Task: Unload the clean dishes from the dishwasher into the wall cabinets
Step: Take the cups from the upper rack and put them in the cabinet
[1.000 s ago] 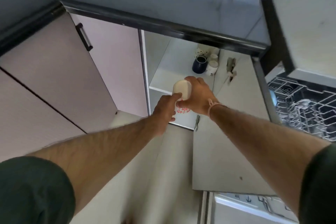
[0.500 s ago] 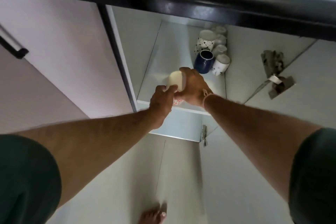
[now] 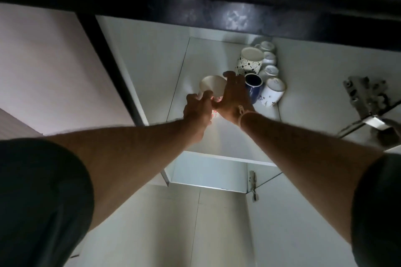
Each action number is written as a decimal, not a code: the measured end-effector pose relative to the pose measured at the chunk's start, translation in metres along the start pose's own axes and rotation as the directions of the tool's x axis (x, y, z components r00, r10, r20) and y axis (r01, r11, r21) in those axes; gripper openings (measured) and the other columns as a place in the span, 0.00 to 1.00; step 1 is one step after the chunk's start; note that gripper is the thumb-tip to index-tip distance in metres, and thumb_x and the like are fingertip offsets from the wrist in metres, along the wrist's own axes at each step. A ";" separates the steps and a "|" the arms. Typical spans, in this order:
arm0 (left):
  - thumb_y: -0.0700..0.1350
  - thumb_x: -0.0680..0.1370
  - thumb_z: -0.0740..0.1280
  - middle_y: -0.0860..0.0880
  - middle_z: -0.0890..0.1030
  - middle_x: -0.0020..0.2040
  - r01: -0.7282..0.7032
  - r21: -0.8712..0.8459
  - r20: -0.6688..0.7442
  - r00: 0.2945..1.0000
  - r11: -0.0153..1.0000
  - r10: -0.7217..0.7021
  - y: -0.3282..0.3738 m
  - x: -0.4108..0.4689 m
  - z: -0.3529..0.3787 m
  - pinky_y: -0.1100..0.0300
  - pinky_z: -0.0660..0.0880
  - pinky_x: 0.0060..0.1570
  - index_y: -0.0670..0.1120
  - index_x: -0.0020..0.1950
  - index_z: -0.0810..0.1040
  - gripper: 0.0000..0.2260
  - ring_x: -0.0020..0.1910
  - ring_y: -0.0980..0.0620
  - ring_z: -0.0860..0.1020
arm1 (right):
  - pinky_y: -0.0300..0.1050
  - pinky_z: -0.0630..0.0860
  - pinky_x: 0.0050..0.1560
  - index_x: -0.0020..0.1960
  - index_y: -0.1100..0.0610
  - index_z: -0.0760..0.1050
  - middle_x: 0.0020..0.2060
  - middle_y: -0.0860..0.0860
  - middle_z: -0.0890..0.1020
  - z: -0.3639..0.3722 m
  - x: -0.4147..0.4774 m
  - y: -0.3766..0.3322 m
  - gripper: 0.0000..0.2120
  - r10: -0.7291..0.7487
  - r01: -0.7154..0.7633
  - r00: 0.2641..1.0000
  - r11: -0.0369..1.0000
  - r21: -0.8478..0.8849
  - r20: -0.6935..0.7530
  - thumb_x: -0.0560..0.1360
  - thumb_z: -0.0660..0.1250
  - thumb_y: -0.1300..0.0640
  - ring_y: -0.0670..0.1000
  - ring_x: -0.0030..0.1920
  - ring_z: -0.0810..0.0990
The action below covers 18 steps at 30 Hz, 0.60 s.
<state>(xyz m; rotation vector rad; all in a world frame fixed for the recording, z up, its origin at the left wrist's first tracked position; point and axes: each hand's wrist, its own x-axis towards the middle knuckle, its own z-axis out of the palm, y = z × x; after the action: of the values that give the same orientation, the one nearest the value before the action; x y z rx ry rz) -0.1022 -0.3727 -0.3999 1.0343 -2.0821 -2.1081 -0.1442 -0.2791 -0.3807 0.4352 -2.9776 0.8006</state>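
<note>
Cabinet shelf (image 3: 217, 136): clustered mugs (image 3: 260, 76), held cup (image 3: 211, 86).

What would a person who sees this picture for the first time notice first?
Two bare arms reach up into an open wall cabinet, where the left hand and the right hand together hold a cream mug over the shelf. Just right of it stands a dark blue mug, with a cluster of white mugs behind and beside it.

Dim, underexposed wide-angle view: the cabinet's shelf (image 3: 217, 136) glows palest, sleeves below it sink into soft shadow, edges bowed.
</note>
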 end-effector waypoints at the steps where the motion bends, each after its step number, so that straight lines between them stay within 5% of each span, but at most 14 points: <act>1: 0.63 0.68 0.60 0.46 0.81 0.54 -0.016 -0.004 -0.001 1.000 1.000 0.016 0.002 0.006 0.002 0.49 0.84 0.42 0.50 0.64 0.72 0.28 0.45 0.44 0.83 | 0.40 0.61 0.59 0.70 0.59 0.61 0.64 0.58 0.68 0.005 0.001 -0.001 0.33 0.038 -0.038 0.997 0.999 -0.002 -0.069 0.72 0.71 0.48 0.58 0.65 0.70; 4: 0.60 0.69 0.61 0.47 0.80 0.55 -0.041 -0.065 0.012 0.999 0.997 0.042 0.009 0.023 0.008 0.45 0.83 0.44 0.51 0.65 0.71 0.26 0.48 0.44 0.82 | 0.35 0.60 0.49 0.65 0.62 0.63 0.60 0.57 0.72 0.019 0.006 -0.004 0.27 0.120 -0.105 0.980 0.990 0.096 -0.161 0.75 0.69 0.49 0.56 0.60 0.73; 9: 0.58 0.76 0.62 0.45 0.80 0.58 -0.108 -0.115 0.010 0.994 0.987 0.110 0.012 0.058 0.017 0.45 0.81 0.52 0.50 0.69 0.69 0.24 0.53 0.44 0.81 | 0.41 0.71 0.48 0.61 0.59 0.67 0.55 0.56 0.75 0.040 0.020 0.001 0.20 0.109 -0.064 0.983 0.958 0.281 -0.149 0.74 0.69 0.53 0.54 0.53 0.77; 14: 0.60 0.76 0.63 0.45 0.79 0.58 -0.146 -0.138 0.012 0.989 0.980 0.149 0.024 0.099 0.025 0.45 0.81 0.51 0.49 0.67 0.69 0.23 0.54 0.43 0.80 | 0.43 0.74 0.63 0.69 0.51 0.70 0.64 0.52 0.71 0.067 0.049 0.019 0.24 -0.038 0.067 0.993 0.963 0.263 -0.116 0.74 0.68 0.55 0.50 0.61 0.75; 18: 0.59 0.78 0.62 0.43 0.81 0.57 -0.177 -0.125 0.087 0.978 0.976 0.188 0.042 0.122 0.033 0.53 0.80 0.43 0.45 0.66 0.70 0.24 0.52 0.44 0.81 | 0.46 0.69 0.69 0.78 0.51 0.58 0.73 0.53 0.65 0.078 0.062 0.016 0.30 -0.004 0.018 0.999 0.929 0.369 -0.039 0.78 0.62 0.54 0.54 0.68 0.71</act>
<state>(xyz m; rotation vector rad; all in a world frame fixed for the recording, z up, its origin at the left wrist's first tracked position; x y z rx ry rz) -0.2305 -0.4018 -0.4195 0.7102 -1.9795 -2.1978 -0.2046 -0.3202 -0.4498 0.4399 -2.7828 1.3596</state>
